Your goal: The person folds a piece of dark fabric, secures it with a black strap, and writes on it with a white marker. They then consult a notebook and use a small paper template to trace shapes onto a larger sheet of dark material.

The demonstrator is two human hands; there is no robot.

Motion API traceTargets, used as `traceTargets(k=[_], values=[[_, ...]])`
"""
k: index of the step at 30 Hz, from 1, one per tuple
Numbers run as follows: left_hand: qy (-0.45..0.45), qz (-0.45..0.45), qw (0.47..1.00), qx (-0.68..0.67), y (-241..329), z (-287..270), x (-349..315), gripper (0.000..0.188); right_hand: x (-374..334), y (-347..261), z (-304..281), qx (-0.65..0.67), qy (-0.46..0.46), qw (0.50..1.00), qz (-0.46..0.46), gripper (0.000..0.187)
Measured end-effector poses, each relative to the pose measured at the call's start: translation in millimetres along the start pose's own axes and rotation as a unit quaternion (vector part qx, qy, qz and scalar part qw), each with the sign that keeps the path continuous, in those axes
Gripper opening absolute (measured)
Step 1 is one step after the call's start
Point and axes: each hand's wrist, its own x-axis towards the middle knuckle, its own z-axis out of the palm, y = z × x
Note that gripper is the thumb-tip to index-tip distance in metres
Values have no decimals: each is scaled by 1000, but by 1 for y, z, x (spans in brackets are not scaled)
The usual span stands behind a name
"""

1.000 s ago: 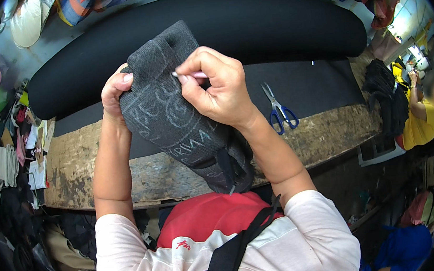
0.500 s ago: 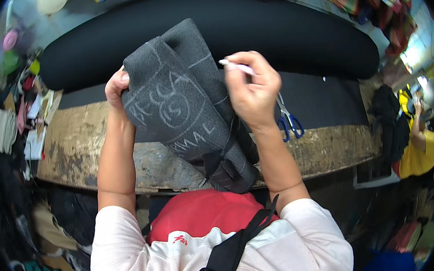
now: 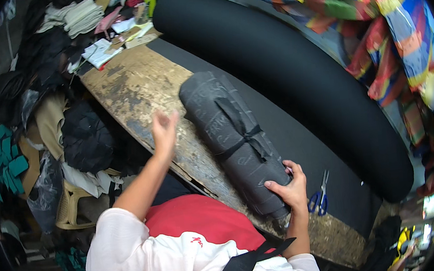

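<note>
A dark grey fabric roll (image 3: pixel 227 129) with chalk writing lies on the worn wooden table (image 3: pixel 132 86), a black strip (image 3: pixel 246 135) knotted around its middle. My right hand (image 3: pixel 292 184) grips its near end, thumb on top and fingers along the far side. A small pale pinkish piece shows by those fingers, perhaps the chalk stick. My left hand (image 3: pixel 165 133) is raised to the left of the roll, slightly blurred, fingers apart and holding nothing. Right of my right hand lie scissors (image 3: pixel 319 199) with blue handles, on the black cloth (image 3: pixel 303 153).
A thick black fabric roll (image 3: pixel 286 86) runs along the table's back. Papers (image 3: pixel 100 53) and folded pale cloth (image 3: pixel 75 18) sit at the far left. A beige plastic chair (image 3: pixel 73 203) and fabric heaps stand left. Colourful bags (image 3: pixel 401 26) hang at right.
The fabric roll has gone from held upright to lying on the table. My left hand has let go of it, and my right hand now grips its near end. The view has turned left.
</note>
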Motion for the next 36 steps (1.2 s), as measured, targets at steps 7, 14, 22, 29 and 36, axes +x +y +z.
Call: traceTargets(k=[7,14,22,29,36], values=[[-455,-454,739,-202,0,-30,-106,101,24,-47,45,362,-66,923,112,42],[-391,-305,797,-345,20,-79,-99,114,19,-112,107,336,-141,931,-14,48],[-106,-163,935,-297,19,-145,-33,78,42,-138,193,455,-204,865,-56,55],[-46,-30,967,-249,25,-183,74,91,92,-103,264,123,-29,956,-266,41],[-26,71,980,-187,43,-182,277,88,86,-89,279,-55,-69,946,-311,43]])
